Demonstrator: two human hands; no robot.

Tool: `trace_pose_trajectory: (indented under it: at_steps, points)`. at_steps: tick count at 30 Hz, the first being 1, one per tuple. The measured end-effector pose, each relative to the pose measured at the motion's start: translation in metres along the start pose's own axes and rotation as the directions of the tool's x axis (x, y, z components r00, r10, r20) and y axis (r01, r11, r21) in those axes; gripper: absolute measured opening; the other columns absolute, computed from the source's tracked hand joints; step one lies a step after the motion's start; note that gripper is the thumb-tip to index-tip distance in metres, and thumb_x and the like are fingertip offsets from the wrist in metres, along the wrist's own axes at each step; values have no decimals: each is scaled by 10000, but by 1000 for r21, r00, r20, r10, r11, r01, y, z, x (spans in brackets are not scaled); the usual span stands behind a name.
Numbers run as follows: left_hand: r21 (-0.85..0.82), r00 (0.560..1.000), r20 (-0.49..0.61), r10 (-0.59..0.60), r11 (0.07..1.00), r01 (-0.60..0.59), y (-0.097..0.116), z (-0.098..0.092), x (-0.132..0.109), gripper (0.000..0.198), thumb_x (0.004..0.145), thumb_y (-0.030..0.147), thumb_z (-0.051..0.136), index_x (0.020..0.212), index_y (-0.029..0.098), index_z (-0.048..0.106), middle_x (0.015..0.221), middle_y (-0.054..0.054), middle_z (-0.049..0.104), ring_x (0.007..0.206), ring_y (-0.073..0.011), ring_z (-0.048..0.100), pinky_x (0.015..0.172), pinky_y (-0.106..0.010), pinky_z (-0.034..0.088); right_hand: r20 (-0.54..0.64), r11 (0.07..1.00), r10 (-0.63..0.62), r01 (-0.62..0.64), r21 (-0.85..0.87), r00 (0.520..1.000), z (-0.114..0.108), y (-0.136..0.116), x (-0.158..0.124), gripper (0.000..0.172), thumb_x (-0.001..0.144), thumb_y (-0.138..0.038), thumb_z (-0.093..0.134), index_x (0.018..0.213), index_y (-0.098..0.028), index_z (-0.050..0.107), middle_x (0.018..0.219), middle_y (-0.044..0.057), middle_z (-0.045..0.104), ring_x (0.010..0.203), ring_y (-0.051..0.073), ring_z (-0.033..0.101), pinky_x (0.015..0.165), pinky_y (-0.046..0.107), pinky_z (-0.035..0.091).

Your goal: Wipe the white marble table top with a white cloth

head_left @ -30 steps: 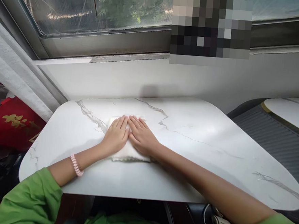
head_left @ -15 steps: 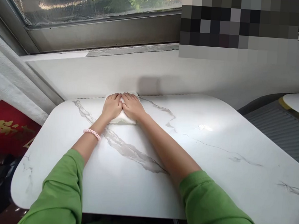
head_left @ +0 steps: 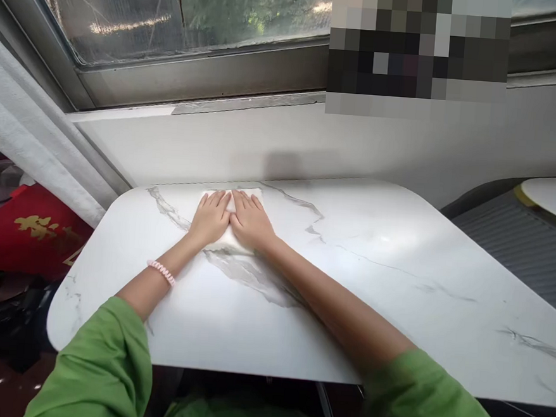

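A folded white cloth (head_left: 229,242) lies flat on the white marble-patterned table (head_left: 390,242), a little short of the wall. My left hand (head_left: 212,217) presses down on its left part, with the fingers stretched forward. On the right part rests my right hand (head_left: 251,220), also flat, its fingers extended. The two thumbs meet or nearly meet in the middle of the cloth. Both hands cover much of it, and its far edge shows beyond the fingertips. A pink coiled band (head_left: 162,273) circles my left wrist.
Behind the table stands a pale wall (head_left: 191,151) below a window (head_left: 253,16). A light curtain (head_left: 37,115) hangs at the left, above a red bag (head_left: 29,229) with gold markings. Grey ribbed seating (head_left: 534,220) and another white tabletop (head_left: 555,196) are at the right.
Both hands and the cloth have slid back from the wall edge toward me. My fingers now lie straighter on the cloth. The view has also shifted slightly.
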State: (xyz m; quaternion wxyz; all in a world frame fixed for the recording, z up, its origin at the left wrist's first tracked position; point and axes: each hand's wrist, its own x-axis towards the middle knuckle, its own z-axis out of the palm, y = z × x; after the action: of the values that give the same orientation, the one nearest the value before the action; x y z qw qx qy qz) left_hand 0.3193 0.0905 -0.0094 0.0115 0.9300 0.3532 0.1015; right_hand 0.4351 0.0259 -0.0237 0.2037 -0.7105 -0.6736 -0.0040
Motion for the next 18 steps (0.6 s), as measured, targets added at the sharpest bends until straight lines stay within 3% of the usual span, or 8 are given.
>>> trace_pose_trajectory:
  at_steps: [6, 12, 15, 18]
  points:
    - [-27, 999, 20, 36, 999, -36, 16, -16, -76, 511, 911, 144, 306, 1406, 81, 418, 1491, -105, 402, 1402, -209, 310, 1193, -423, 167, 1, 1000, -12, 12, -6, 1000, -5, -44, -69, 571, 926, -232, 282, 1438, 12, 353, 1501, 186, 372, 1414, 281, 279, 1162, 478, 191]
    - [5, 1000, -13, -4, 1000, 4, 28, -30, -168, 514, 932, 167, 260, 1420, 77, 394, 1488, -133, 399, 1418, -223, 283, 1188, -467, 194, -6, 963, -268, 268, 1, 963, -9, -85, -127, 595, 923, -262, 318, 1436, 38, 342, 1496, 241, 348, 1418, 354, 235, 1138, 563, 216]
    - [13, 1000, -7, -24, 1000, 24, 29, -35, -190, 523, 940, 185, 246, 1429, 60, 381, 1494, -150, 384, 1425, -234, 265, 1191, -473, 189, 24, 942, -334, 333, 39, 942, -13, -94, -136, 613, 907, -261, 338, 1449, 26, 327, 1500, 242, 337, 1422, 356, 226, 1138, 580, 216]
    - [11, 999, 0, -32, 999, 32, 28, -36, -194, 528, 948, 199, 223, 1433, 56, 375, 1492, -159, 383, 1426, -242, 262, 1190, -488, 191, 54, 932, -357, 352, 84, 932, -14, -96, -133, 631, 889, -251, 352, 1452, 33, 319, 1508, 243, 316, 1425, 356, 217, 1142, 586, 214]
